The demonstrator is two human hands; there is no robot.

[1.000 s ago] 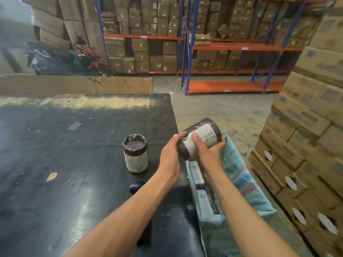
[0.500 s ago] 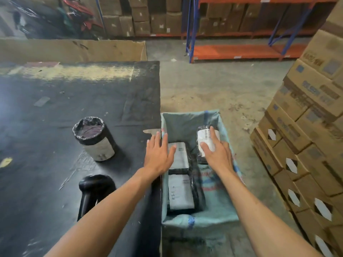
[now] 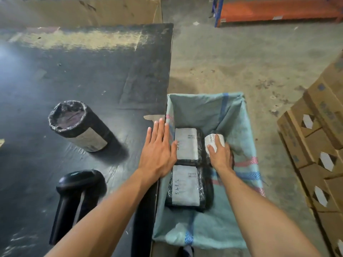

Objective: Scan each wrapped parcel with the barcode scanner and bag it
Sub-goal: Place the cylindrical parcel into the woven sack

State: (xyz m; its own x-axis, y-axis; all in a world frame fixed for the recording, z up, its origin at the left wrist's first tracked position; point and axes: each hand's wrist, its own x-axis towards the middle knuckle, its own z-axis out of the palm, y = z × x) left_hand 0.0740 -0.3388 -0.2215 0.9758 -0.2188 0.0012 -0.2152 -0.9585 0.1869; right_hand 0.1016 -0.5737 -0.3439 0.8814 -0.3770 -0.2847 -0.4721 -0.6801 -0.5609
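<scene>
**Parcel lowered into the sack**

My right hand (image 3: 220,156) grips a cylindrical wrapped parcel (image 3: 213,140) inside the woven bag (image 3: 241,229), beside two flat parcels (image 3: 185,169). My left hand (image 3: 157,154), fingers straight, rests at the table (image 3: 92,71) edge. Another cylindrical parcel (image 3: 79,127) and the scanner (image 3: 76,197) sit on the table.

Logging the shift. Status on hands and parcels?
Left hand flat, empty. Right hand gripping black-wrapped cylindrical parcel inside green woven sack. Nothing blocking.
</scene>
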